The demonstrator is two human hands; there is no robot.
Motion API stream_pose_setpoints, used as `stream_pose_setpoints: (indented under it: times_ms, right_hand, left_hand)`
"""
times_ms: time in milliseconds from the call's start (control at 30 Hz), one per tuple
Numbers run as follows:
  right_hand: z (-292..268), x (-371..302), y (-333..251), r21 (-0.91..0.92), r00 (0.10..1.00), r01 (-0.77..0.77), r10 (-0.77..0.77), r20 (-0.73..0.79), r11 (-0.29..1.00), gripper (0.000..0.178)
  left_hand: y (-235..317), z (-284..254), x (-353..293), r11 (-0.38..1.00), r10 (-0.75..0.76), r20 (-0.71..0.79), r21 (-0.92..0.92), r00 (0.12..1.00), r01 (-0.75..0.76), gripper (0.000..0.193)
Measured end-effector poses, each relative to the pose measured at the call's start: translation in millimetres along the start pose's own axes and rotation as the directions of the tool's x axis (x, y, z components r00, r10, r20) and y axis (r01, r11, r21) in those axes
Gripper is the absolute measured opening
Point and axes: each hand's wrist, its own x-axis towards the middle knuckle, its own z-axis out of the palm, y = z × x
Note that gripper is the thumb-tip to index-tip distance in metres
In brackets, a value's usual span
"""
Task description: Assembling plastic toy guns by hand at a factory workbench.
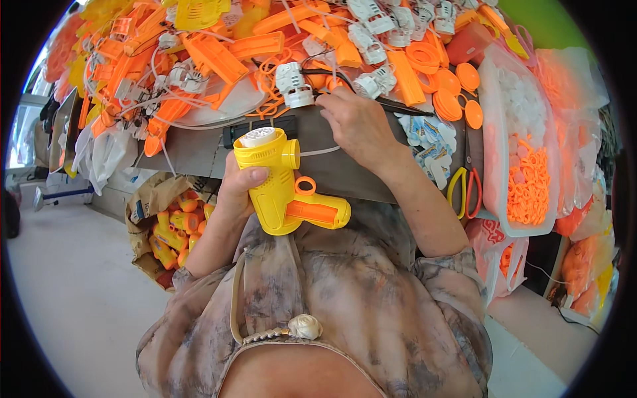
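My left hand is wrapped round a yellow plastic toy gun body above the table's near edge. A white round part sits in its top opening, and an orange panel lies along its handle. A small orange ring shows beside the handle. From the side port a clear tube runs toward my right wrist. My right hand is over the table with its fingers bent and drawn together, beside a white mechanism. What lies between its fingertips is hidden.
Orange handle pieces and white mechanisms pile across the back. Orange discs, stickers and scissors lie at right, by a clear bin of small parts. A paper bag of yellow-orange toys stands lower left.
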Motion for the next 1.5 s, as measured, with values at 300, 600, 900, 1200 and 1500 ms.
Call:
stream_pose_setpoints:
  times_ms: [300, 600, 900, 1200, 1500]
  right_hand:
    - [-15, -8, -2, -0.043, 0.992, -0.052, 0.047, -0.113, 0.998, 0.015]
    - [0, -3, 10, -0.184, 0.968, -0.184, 0.145, -0.207, 0.966, 0.022]
    - [-5, -3, 11, -0.061, 0.959, -0.166, 0.147, -0.243, 0.984, 0.014]
    - [3, -4, 7, 0.004, 0.957, -0.242, 0.24, -0.162, 0.97, 0.01]
    - [-32, -19, 11, 0.309, 0.956, -0.268, 0.292, -0.035, 0.913, 0.01]
  left_hand:
    - [-6, -9, -11, 0.997, -0.051, 0.023, -0.048, 0.998, 0.052, 0.068]
    - [-11, 9, -1, 0.995, -0.08, 0.061, -0.047, 0.995, 0.083, 0.061]
    - [-12, 4, 5, 0.998, -0.038, 0.048, -0.051, 0.998, 0.041, 0.07]
    - [-10, 2, 7, 0.999, -0.006, 0.023, -0.043, 1.0, 0.007, 0.069]
    - [-9, -3, 14, 0.991, 0.062, -0.007, -0.117, 0.998, -0.063, 0.065]
